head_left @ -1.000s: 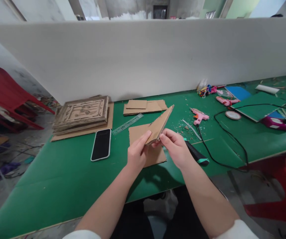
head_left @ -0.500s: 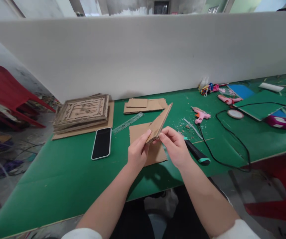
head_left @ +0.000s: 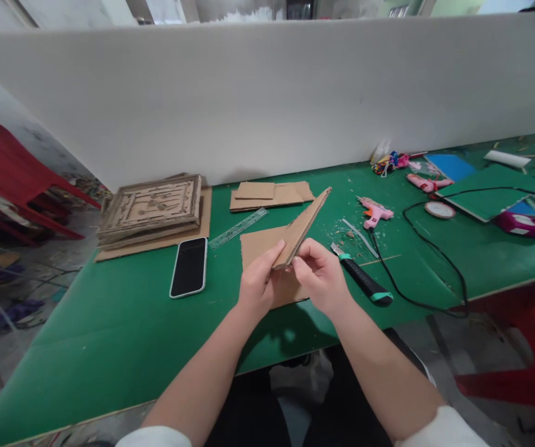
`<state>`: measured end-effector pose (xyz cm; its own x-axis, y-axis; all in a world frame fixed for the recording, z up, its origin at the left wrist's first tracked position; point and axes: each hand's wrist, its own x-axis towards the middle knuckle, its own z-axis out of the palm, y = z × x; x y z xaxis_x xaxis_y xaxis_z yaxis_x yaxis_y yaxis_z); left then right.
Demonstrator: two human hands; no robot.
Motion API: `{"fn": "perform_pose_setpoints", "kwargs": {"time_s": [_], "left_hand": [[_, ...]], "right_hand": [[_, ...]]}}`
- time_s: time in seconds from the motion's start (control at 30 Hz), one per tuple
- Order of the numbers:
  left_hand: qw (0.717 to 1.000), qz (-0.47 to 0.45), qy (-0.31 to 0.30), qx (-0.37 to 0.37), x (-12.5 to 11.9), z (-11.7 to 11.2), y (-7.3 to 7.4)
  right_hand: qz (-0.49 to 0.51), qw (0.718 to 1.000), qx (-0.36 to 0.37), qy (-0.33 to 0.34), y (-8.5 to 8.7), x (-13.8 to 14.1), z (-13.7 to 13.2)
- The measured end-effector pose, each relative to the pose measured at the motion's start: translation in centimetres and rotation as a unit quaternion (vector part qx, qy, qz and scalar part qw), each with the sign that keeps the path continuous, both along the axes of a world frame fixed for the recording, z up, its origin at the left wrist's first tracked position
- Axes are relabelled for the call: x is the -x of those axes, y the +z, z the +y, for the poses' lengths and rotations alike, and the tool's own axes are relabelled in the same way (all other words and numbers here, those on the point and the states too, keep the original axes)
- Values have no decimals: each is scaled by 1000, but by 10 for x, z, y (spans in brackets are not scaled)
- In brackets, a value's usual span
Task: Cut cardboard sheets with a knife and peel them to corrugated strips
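Note:
Between both hands a narrow cardboard piece [head_left: 302,228] is held tilted, its far end raised to the right. My left hand [head_left: 259,279] grips its near left side, thumb on top. My right hand [head_left: 322,276] pinches the near right edge with bent fingers. Below them, a larger flat cardboard sheet [head_left: 256,246] lies on the green table, partly hidden by the hands. Just right of my right hand rests a black and teal utility knife [head_left: 365,279]. A clear ruler [head_left: 238,228] lies beyond my left hand, and a phone [head_left: 188,267] lies to its left.
Stacked cardboard panels [head_left: 153,208] stand at the left, and more cardboard pieces [head_left: 267,196] lie at the back. On the right are a pink glue gun [head_left: 375,212] with a black cord [head_left: 435,248], a tape roll [head_left: 439,210] and a green board [head_left: 495,191]. A white partition [head_left: 267,99] borders the back.
The held cardboard has turned slightly, its far end shifting right and its top face narrowing. My right hand has moved a little left, uncovering the utility knife's tip.

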<state>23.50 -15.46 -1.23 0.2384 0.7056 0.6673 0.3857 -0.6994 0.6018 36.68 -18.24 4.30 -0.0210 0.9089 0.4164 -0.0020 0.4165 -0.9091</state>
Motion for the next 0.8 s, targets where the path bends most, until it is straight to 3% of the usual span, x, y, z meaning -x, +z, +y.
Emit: {"fn": "perform_pose_setpoints", "kwargs": {"time_s": [0.3,0.43,0.57,0.7,0.8], "left_hand": [[998,-3,-14,-53,0,2,4],[998,11,14,-63,0,0,9],[994,24,54,-88,3,-2,5],[990,33,47,-130,2,-3,3],[986,33,49,-153,-1,-3,4]], "right_hand": [[-39,999,-23,0,5,-1,0],[-41,999,-3,-14,9,0,-2],[-105,991,-38,-69,11,2,-4],[-158,971,-87,-160,13,6,-8],[-167,960,-118,-190,13,8,-10]]}}
